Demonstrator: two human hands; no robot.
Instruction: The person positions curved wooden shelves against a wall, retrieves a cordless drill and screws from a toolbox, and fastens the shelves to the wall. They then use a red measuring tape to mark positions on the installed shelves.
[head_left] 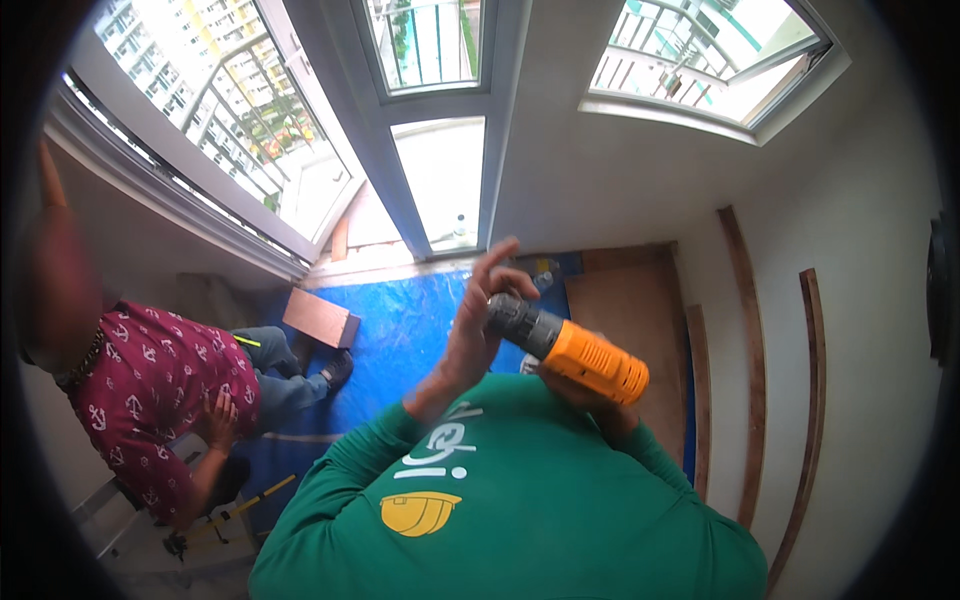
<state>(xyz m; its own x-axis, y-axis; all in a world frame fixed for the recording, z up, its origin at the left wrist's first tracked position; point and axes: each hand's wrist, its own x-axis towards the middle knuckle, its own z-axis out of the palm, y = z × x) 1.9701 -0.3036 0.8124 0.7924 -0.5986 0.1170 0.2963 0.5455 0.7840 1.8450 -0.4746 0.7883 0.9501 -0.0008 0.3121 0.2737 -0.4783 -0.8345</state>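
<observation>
Orange/black drill (598,364) is up in the air in front of the chest, chuck end aimed up and to the L, body slanting down to the R. R hand (580,397) is wrapped around its handle, mostly hidden behind the body, so can't see the trigger finger tbh. L hand (474,325) is up at the chuck end, index finger sticking up, other fingers bent near the chuck; can't tell if it's actually gripping it or just resting there. Both arms are in a long-sleeved green shirt (570,490) w/ a yellow hard hat pic on it.

Floor past the hands has a blue sheet (395,305), w/ a brown box (318,318) on it over on the L, near a co-worker (170,390) in a maroon anchor-print shirt, one hand on their belly. Brown board (630,320) lies just past the drill on the R, and long wood strips (747,380) run along the R wall. Window (672,108) top R is open, btw.
</observation>
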